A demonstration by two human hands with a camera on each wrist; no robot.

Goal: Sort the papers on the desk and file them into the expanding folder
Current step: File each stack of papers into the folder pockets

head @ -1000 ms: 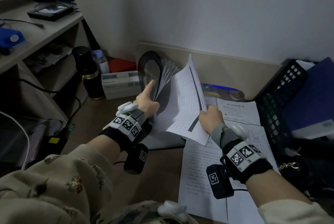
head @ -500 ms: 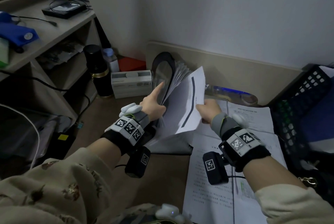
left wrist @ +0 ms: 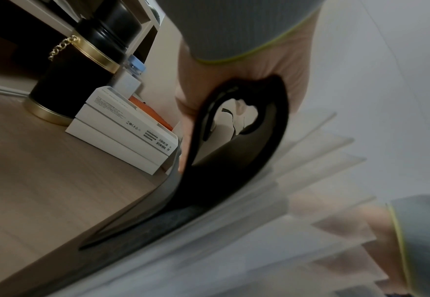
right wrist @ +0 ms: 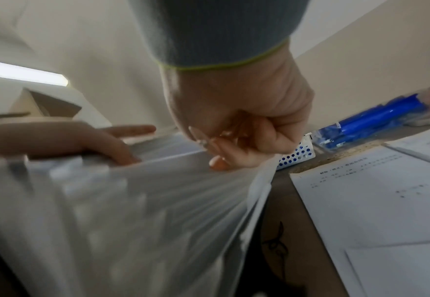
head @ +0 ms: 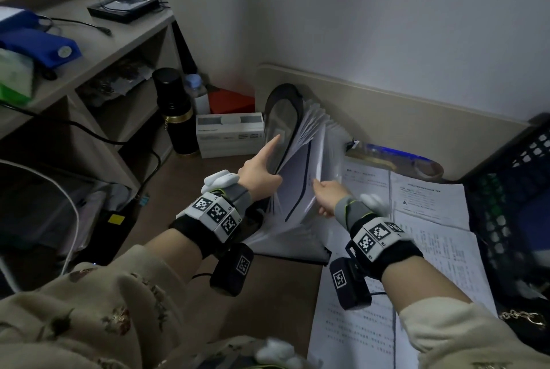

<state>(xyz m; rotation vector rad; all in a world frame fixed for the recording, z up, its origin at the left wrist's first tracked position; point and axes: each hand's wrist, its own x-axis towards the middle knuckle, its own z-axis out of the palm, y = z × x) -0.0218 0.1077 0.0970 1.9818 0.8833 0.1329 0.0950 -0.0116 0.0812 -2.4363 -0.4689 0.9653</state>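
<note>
An expanding folder (head: 282, 118) stands open near the desk's back wall, its dark flap raised and its translucent dividers fanned out. My left hand (head: 262, 173) grips the flap, with the index finger straight along it; the left wrist view shows the black flap (left wrist: 234, 170) curling under my palm (left wrist: 234, 80). A white sheet with a black line (head: 297, 187) stands among the dividers. My right hand (head: 326, 194) is at its right edge, fingers curled on the paper edge (right wrist: 234, 130). More printed papers (head: 431, 219) lie flat to the right.
A black flask (head: 175, 118), a white box (head: 229, 133) and a red box (head: 230, 102) stand left of the folder. A clear bag of blue pens (head: 395, 154) lies by the back wall. A black mesh basket (head: 512, 190) is at the right, shelves (head: 89, 50) at the left.
The sheet, held up and spread a second ago, has swung left and slid down among the folder's dividers. My right hand followed it toward the folder. The left hand stayed on the flap.
</note>
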